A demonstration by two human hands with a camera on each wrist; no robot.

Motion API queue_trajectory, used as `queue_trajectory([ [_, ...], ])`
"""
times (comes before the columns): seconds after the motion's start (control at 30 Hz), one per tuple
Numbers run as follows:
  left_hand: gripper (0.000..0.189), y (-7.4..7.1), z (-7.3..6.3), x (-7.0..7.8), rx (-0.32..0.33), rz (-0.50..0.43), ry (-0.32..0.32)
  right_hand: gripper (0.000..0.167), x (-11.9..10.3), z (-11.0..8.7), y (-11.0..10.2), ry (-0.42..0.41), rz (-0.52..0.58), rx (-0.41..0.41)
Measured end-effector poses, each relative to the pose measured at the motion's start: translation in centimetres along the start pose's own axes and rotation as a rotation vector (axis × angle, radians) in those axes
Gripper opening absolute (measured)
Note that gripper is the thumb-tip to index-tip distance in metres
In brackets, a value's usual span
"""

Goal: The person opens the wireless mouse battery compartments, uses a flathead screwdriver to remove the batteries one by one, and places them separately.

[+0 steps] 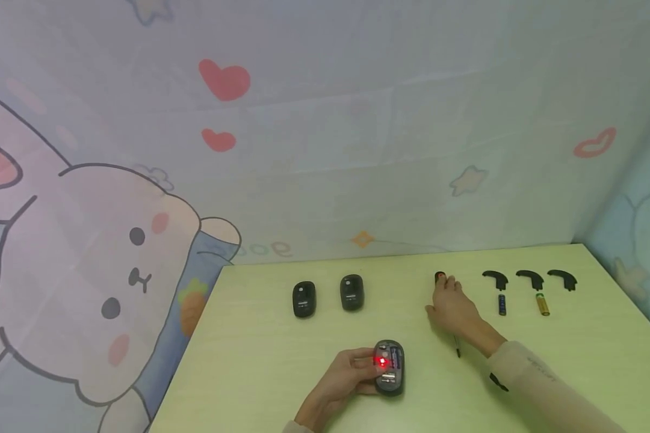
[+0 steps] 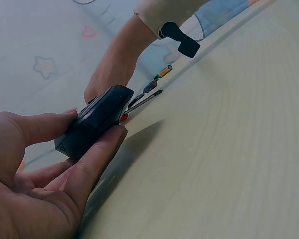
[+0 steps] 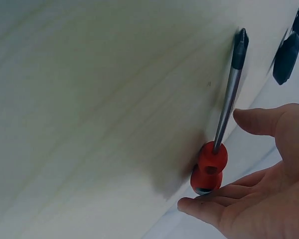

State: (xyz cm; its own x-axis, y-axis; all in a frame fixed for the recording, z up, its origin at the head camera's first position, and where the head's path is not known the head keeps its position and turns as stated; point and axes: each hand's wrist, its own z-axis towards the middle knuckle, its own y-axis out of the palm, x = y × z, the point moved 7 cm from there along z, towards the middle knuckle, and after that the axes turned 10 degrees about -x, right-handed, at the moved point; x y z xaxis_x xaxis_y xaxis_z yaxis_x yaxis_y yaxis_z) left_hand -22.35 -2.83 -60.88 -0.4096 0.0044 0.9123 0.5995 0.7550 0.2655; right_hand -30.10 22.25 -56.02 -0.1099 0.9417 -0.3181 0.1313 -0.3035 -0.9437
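My left hand (image 1: 342,377) grips a black computer mouse (image 1: 391,385) by its side, underside up. Its red sensor light glows and its battery slot lies uncovered with a battery inside. The left wrist view has the mouse (image 2: 92,122) tilted between thumb and fingers, just above the table. A screwdriver with a red handle (image 3: 212,157) and dark-tipped metal shaft lies on the table. My right hand (image 3: 269,194) is beside it, fingertips right at the handle's end and thumb apart from the shaft. From the head view, the right hand (image 1: 456,308) covers most of the handle.
Two black mice (image 1: 304,299) (image 1: 352,293) stand at the back left of the pale table (image 1: 260,361). At the back right lie three curved black covers (image 1: 529,279), with a blue battery (image 1: 501,304) and a gold battery (image 1: 543,304) in front. A patterned cloth hangs behind.
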Motion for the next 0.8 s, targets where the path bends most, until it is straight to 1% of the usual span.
queue_trajectory([
  [0.3,0.049,0.1,0.0,0.0,0.003,-0.009,0.004,0.066,0.3,-0.1,-0.1,0.029,-0.065,0.046],
  [0.4,0.050,0.0,-0.1,0.0,0.009,-0.006,0.003,0.056,0.2,0.0,-0.2,0.040,-0.079,0.078],
  [0.53,0.052,0.0,-0.1,0.0,0.008,-0.008,-0.003,0.045,0.2,0.2,-0.5,0.065,-0.133,0.127],
  [0.6,0.052,0.0,-0.2,0.1,0.006,-0.010,-0.003,0.040,0.2,0.3,-0.8,0.082,-0.141,0.135],
  [0.73,0.052,0.1,-0.3,0.3,0.006,-0.011,-0.007,0.022,0.3,0.6,-1.3,0.110,-0.109,0.127],
  [0.77,0.052,0.1,-0.4,0.3,0.006,-0.011,-0.010,0.021,0.4,0.7,-1.3,0.114,-0.096,0.121],
  [0.8,0.052,0.1,-0.4,0.4,0.006,-0.010,-0.012,0.024,0.4,0.8,-1.4,0.115,-0.091,0.116],
])
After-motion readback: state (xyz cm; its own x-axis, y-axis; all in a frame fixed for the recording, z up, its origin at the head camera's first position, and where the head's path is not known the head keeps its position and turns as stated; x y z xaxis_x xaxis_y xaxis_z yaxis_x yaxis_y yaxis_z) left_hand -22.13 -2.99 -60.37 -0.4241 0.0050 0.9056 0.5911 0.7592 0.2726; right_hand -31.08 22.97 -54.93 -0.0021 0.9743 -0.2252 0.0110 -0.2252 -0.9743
